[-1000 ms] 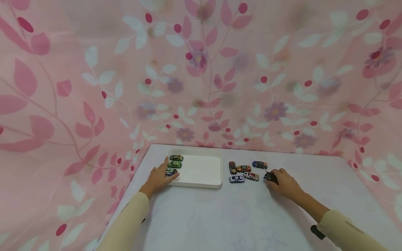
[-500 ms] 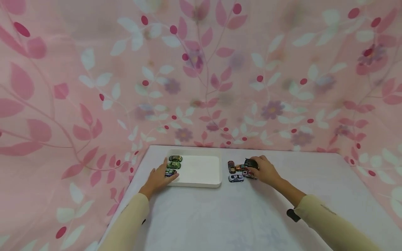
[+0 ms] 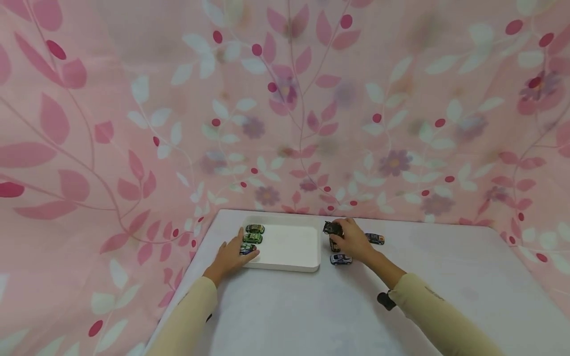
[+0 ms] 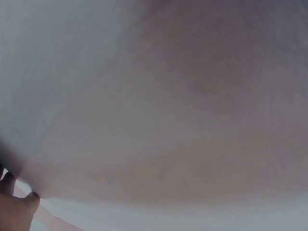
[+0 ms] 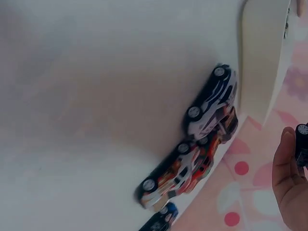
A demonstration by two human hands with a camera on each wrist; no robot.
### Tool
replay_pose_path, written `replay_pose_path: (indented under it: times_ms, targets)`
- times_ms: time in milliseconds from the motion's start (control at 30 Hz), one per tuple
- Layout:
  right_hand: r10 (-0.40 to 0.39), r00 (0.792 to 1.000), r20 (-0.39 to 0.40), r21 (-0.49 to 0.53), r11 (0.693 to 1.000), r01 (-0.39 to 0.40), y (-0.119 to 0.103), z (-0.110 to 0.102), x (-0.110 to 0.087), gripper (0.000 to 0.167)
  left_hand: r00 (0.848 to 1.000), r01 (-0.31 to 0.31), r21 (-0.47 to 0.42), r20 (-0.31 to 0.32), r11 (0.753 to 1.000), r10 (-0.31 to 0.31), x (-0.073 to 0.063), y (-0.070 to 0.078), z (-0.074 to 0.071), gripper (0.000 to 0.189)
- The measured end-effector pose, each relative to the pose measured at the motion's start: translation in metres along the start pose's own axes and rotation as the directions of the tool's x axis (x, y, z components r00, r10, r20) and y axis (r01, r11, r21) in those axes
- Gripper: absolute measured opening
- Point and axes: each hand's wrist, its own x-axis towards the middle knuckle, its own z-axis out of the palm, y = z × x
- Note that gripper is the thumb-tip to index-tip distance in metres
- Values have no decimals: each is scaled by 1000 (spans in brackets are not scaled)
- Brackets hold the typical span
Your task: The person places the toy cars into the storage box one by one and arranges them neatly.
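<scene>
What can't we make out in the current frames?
Head: the red-orange car and the white-and-orange car, hidden behind the right hand.
Head: part of the nearest car in the tray, covered by the left hand.
Right wrist: part of the black car, cut off by the right edge.
Left wrist: most of the left hand, cut off at the bottom-left corner.

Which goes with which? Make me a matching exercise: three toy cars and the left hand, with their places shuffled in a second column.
1. Black car
2. Bright green car
3. Dark blue car
4. Left hand

A. On the table, right of the right hand
B. At the left edge of the tray
C. Held by the right hand
D. Inside the tray, between two other cars

Pairs: 1-C, 2-D, 3-A, 4-B
</scene>
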Motion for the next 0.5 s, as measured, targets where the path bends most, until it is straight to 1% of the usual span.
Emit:
replay_pose_path:
  times_ms: [100,200,367,500]
  targets:
    - [-7,1000,-16,9,1000,7,-5,7,7,46,1000,6,5,-5,1000,-6,1,-1,0,110]
    - [-13,1000,-22,9,1000,13,-11,15,9,44,1000,-3,-2,-19,1000,3,3,-1,0,110]
    - [19,1000,21,0,1000,-19,-19,30,9,43,1000,-3,9,7,1000,3,3,0,-2,110]
    - [5,999,32,2,1000,-5,-29,43,6,43,1000,2,6,-3,1000,-2,-2,-1,1,110]
